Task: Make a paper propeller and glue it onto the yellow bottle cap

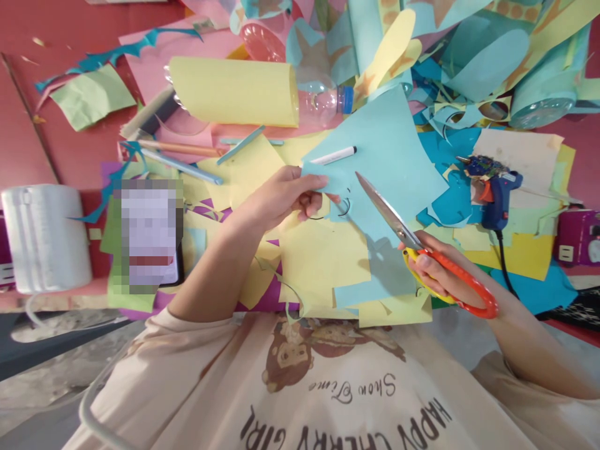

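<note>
My left hand (302,190) pinches the edge of a sheet of light blue paper (398,156) with thumb and bent fingers. Beside those fingers lies a small patch of blue paper with curved black pen lines (344,205). In my right hand (438,272) is a pair of scissors (387,212) with red and yellow handles. Their blades look together, pointing up and left over the blue sheet, apart from my left hand. A white marker (334,155) rests on the sheet just above my left fingers. Yellow paper (323,256) lies below both hands.
A plastic bottle wrapped in yellow paper (234,90) lies behind. On the right is a blue glue gun (497,200) with a cord. A phone (147,234) and a white case (47,237) sit left. Coloured paper cut-outs and scraps crowd the red table (28,144).
</note>
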The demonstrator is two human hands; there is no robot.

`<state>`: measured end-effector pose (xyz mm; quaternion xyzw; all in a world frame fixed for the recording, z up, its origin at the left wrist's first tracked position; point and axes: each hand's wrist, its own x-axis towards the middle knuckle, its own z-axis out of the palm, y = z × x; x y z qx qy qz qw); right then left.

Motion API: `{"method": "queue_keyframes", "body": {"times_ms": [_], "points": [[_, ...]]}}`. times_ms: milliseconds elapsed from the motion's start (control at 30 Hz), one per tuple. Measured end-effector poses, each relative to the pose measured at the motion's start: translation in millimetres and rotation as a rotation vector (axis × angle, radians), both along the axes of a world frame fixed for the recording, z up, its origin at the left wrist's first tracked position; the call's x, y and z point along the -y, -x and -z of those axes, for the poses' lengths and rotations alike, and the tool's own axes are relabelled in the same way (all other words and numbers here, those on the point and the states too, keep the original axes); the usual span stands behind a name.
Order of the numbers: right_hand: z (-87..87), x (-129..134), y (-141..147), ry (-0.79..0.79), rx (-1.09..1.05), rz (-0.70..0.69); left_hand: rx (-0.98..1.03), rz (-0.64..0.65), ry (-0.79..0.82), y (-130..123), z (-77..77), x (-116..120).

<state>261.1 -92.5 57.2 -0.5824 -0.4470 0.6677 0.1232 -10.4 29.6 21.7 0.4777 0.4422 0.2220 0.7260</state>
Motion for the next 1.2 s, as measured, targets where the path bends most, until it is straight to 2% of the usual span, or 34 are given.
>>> {"method": "queue_keyframes", "body": {"times_ms": [67, 267, 333, 467, 533, 600, 800, 933, 1000, 1100, 1200], "points": [[3.4, 0.4, -1.9, 0.0, -0.051, 0.047, 0.004, -0.089, -0.116, -0.4, 1.0, 0.6], [4.2, 1.3, -5.1, -0.009, -0.097, 0.101, -0.076, -0.08, -0.346, -5.9, 4.9, 7.2], [3.7, 1.5, -5.8, -0.003, -0.092, 0.107, -0.194, -0.078, -0.51, -7.5, 9.4, 8.6], [4.4, 2.0, -7.4, 0.001, -0.089, 0.099, -0.607, 0.064, -0.899, -9.2, 17.9, 10.6], [4.5, 2.2, -7.6, 0.007, -0.093, 0.097, -0.765, 0.119, -0.989, -10.3, 20.0, 12.5], [3.9, 2.3, -7.1, 0.015, -0.092, 0.109, -0.837, 0.139, -1.022, -11.6, 21.2, 14.8], [2.5, 2.1, -3.6, 0.011, -0.098, 0.122, -0.812, 0.134, -1.0, -13.3, 26.3, 15.4], [4.4, 2.3, -3.1, -0.009, -0.105, 0.121, -0.665, 0.067, -0.947, -13.4, 26.0, 12.8], [5.5, 2.9, -3.5, -0.014, -0.124, 0.121, -0.532, -0.02, -0.861, -13.4, 22.2, 12.3], [6.8, 4.0, -3.8, -0.046, -0.195, 0.11, -0.308, -0.178, -0.626, -13.3, 14.6, 11.9], [7.8, 5.5, -3.5, -0.105, -0.241, 0.085, -0.15, -0.279, -0.434, -13.1, 10.8, 10.6]]}}
